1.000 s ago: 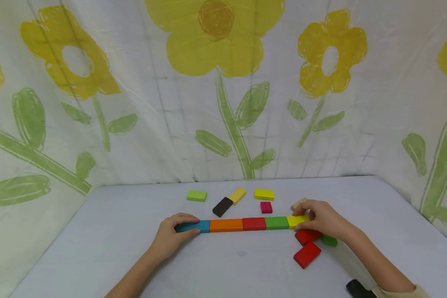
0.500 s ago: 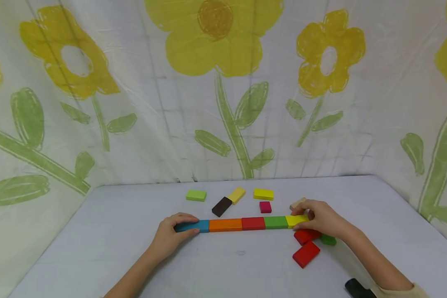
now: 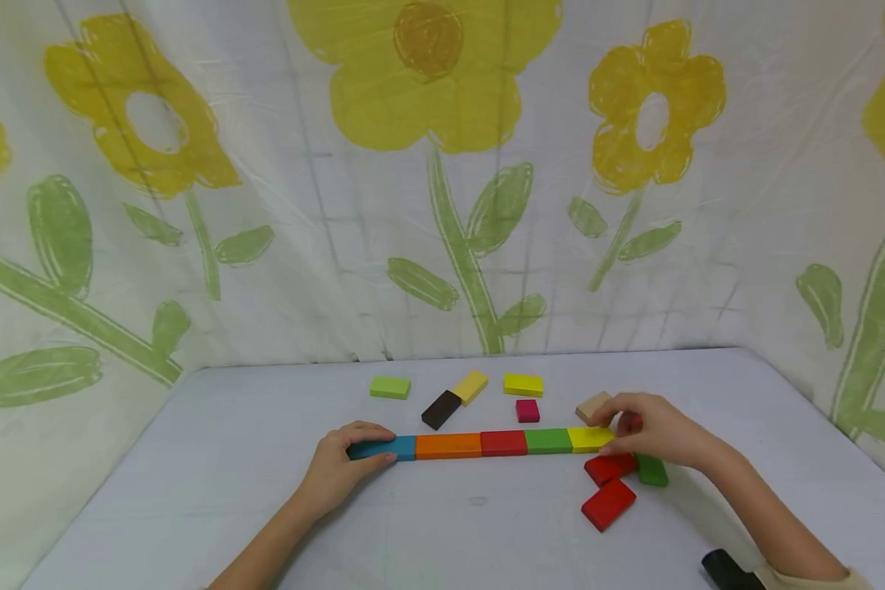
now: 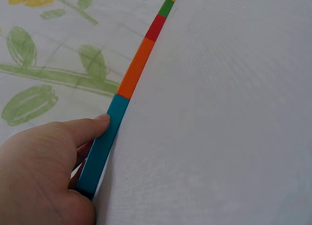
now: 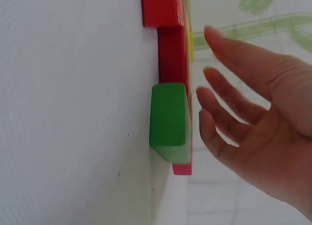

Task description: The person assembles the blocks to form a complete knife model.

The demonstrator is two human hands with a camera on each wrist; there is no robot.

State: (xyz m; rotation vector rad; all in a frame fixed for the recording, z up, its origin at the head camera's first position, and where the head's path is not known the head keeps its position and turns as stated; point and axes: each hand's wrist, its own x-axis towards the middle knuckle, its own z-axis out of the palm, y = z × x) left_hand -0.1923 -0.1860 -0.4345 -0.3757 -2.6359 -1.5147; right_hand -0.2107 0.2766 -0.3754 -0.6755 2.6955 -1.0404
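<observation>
A straight row of flat blocks lies on the table: a blue block [image 3: 401, 447] at the left end, then an orange block [image 3: 448, 446], a red block [image 3: 503, 443], a green block [image 3: 549, 441] and a yellow block [image 3: 590, 439]. My left hand [image 3: 337, 467] grips the blue block's left end between thumb and fingers. Around the yellow end hovers my right hand [image 3: 652, 426]; in the right wrist view the right hand [image 5: 263, 98] has loosely bent fingers with nothing between them. Just beside it lie two loose red blocks [image 3: 608, 505] and a green block [image 5: 168, 115].
Behind the row lie a lime block [image 3: 390, 388], a dark brown block [image 3: 441, 409], a pale yellow block [image 3: 471, 388], a bright yellow block [image 3: 524, 384], a small crimson block [image 3: 527, 410] and a beige block [image 3: 593, 407]. A flowered curtain [image 3: 302, 246] hangs at the table's far edge.
My right hand has let go of the yellow block and shifted slightly right, with its fingers spread wider. My left hand and the row have stayed put.
</observation>
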